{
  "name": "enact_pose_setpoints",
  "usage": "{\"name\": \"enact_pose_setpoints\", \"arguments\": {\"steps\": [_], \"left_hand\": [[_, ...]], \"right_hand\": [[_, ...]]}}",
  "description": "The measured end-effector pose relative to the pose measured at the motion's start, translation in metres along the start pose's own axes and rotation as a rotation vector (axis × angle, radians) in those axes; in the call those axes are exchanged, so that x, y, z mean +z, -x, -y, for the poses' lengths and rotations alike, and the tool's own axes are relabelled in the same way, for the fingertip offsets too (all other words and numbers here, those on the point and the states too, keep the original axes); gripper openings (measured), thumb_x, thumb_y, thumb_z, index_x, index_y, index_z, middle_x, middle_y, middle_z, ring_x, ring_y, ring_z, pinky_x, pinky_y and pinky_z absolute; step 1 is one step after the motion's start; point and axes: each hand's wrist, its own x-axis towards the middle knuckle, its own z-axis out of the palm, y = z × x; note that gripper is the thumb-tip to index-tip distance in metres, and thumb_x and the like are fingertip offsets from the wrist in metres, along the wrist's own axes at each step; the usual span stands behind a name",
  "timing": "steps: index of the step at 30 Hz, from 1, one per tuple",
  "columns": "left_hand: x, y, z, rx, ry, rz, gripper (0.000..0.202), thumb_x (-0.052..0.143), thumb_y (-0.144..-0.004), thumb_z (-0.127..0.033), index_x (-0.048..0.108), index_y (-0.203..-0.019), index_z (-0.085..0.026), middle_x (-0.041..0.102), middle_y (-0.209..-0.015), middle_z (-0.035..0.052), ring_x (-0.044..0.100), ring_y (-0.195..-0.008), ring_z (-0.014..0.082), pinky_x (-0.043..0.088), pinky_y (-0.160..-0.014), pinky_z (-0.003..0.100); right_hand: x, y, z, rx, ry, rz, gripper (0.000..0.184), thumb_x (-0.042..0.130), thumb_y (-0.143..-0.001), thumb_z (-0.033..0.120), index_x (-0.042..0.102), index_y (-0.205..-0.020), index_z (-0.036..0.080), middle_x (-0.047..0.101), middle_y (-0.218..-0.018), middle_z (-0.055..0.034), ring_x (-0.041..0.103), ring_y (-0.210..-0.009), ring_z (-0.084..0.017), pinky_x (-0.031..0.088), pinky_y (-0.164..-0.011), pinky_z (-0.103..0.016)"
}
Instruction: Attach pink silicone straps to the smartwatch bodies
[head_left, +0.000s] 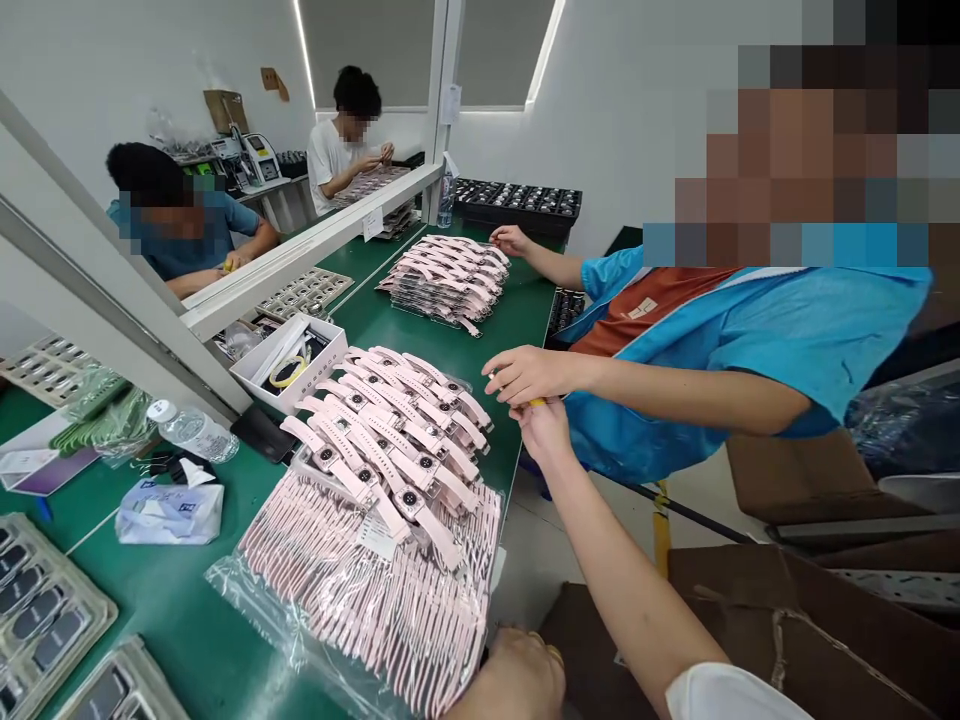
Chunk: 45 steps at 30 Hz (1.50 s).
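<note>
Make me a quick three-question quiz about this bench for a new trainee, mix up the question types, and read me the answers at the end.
1. Choose: which of the camera wearer's hands is closest to the blue-sleeved co-worker's nearer hand? A) left hand B) right hand
2. True or false: the bottle nearest the white packet lies on its side.
3. Fill in: the straps in the clear bag, next to the left hand, are pale ___.

Key: 1. B; 2. True; 3. pink.

The watch straps (375, 450) look matt and rubbery, the bag (262, 612) glossy plastic, the carton (847, 660) cardboard.
</note>
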Motion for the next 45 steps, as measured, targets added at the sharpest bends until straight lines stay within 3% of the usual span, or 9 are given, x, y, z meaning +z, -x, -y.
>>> {"name": "enact_pose_setpoints", "arguments": {"steps": [7, 11, 14, 20, 26, 31, 37, 41, 45], "left_hand": [[0.002, -0.008, -0.004, -0.012, -0.010, 0.025, 0.052, 0.069, -0.079, -0.025, 0.069, -0.125, -0.001, 0.075, -0.102, 0.0271, 0.072, -0.098, 0.0378, 0.054, -0.086, 0.048], [0.006, -0.023, -0.006, -0.020, -0.008, 0.101, 0.051, 0.075, -0.070, -0.027, 0.074, -0.116, -0.004, 0.076, -0.098, 0.0255, 0.072, -0.093, 0.0383, 0.053, -0.083, 0.048], [0.012, -0.027, -0.007, -0.034, 0.011, 0.063, 0.036, 0.074, -0.071, -0.024, 0.078, -0.103, -0.008, 0.076, -0.087, 0.0217, 0.072, -0.083, 0.0351, 0.052, -0.079, 0.045], [0.007, -0.008, -0.005, 0.123, 0.010, 0.053, 0.022, 0.069, -0.079, -0.022, 0.078, -0.088, -0.004, 0.073, -0.076, 0.0228, 0.071, -0.072, 0.0322, 0.048, -0.069, 0.039], [-0.001, -0.006, -0.004, 0.164, -0.049, 0.028, 0.015, 0.078, -0.066, -0.025, 0.072, -0.072, -0.013, 0.070, -0.064, 0.0111, 0.066, -0.059, 0.0250, 0.039, -0.058, 0.032], [-0.002, -0.008, -0.005, 0.211, 0.000, -0.011, 0.022, 0.086, -0.062, -0.030, 0.068, -0.063, -0.017, 0.068, -0.061, 0.0046, 0.066, -0.062, 0.0235, 0.037, -0.057, 0.032], [-0.016, 0.006, -0.004, 0.127, -0.030, -0.087, 0.028, 0.070, -0.088, -0.034, 0.077, -0.096, -0.008, 0.076, -0.090, 0.0186, 0.074, -0.086, 0.0305, 0.051, -0.075, 0.037], [-0.013, 0.005, -0.002, 0.123, -0.032, -0.044, 0.022, 0.067, -0.083, -0.018, 0.075, -0.099, -0.006, 0.075, -0.091, 0.0206, 0.074, -0.088, 0.0325, 0.054, -0.080, 0.041], [-0.004, 0.001, -0.003, 0.090, 0.038, -0.047, 0.023, 0.070, -0.080, -0.017, 0.075, -0.101, -0.008, 0.074, -0.091, 0.0192, 0.073, -0.090, 0.0337, 0.056, -0.082, 0.046]], "right_hand": [[0.004, -0.013, 0.000, -0.040, -0.167, -0.031, 0.051, 0.084, -0.073, 0.058, 0.063, -0.112, 0.032, 0.071, -0.096, -0.0001, 0.060, -0.070, -0.012, 0.041, -0.052, -0.021], [-0.006, 0.004, -0.029, 0.009, 0.172, 0.028, 0.050, 0.073, -0.077, 0.060, 0.066, -0.114, 0.027, 0.072, -0.094, -0.0036, 0.061, -0.068, -0.016, 0.044, -0.053, -0.025], [-0.011, 0.025, -0.054, -0.013, 0.429, 0.071, 0.046, 0.067, -0.078, 0.059, 0.069, -0.108, 0.024, 0.072, -0.090, -0.0063, 0.063, -0.069, -0.020, 0.050, -0.058, -0.032], [-0.009, 0.048, -0.070, -0.119, 0.633, 0.040, 0.036, 0.062, -0.084, 0.050, 0.074, -0.108, 0.025, 0.075, -0.114, -0.0124, 0.066, -0.110, -0.033, 0.052, -0.095, -0.047], [-0.012, 0.046, -0.072, -0.108, 0.688, 0.007, 0.041, 0.053, -0.089, 0.043, 0.072, -0.120, 0.024, 0.074, -0.089, -0.0090, 0.067, -0.085, -0.031, 0.053, -0.087, -0.047], [-0.013, 0.043, -0.075, -0.078, 0.646, -0.008, 0.030, 0.056, -0.085, 0.041, 0.072, -0.107, 0.027, 0.070, -0.078, -0.0056, 0.065, -0.079, -0.028, 0.054, -0.078, -0.043], [-0.008, 0.032, -0.072, -0.028, 0.550, -0.007, 0.038, 0.051, -0.085, 0.043, 0.068, -0.114, 0.026, 0.071, -0.085, -0.0040, 0.064, -0.068, -0.022, 0.054, -0.063, -0.037], [-0.005, 0.032, -0.065, -0.012, 0.568, 0.019, 0.041, 0.051, -0.085, 0.043, 0.068, -0.118, 0.026, 0.070, -0.084, -0.0037, 0.063, -0.065, -0.021, 0.054, -0.059, -0.036], [-0.002, 0.016, -0.037, -0.032, 0.688, 0.069, 0.042, 0.049, -0.088, 0.042, 0.071, -0.119, 0.024, 0.068, -0.081, -0.0047, 0.064, -0.069, -0.023, 0.057, -0.066, -0.039]]}}
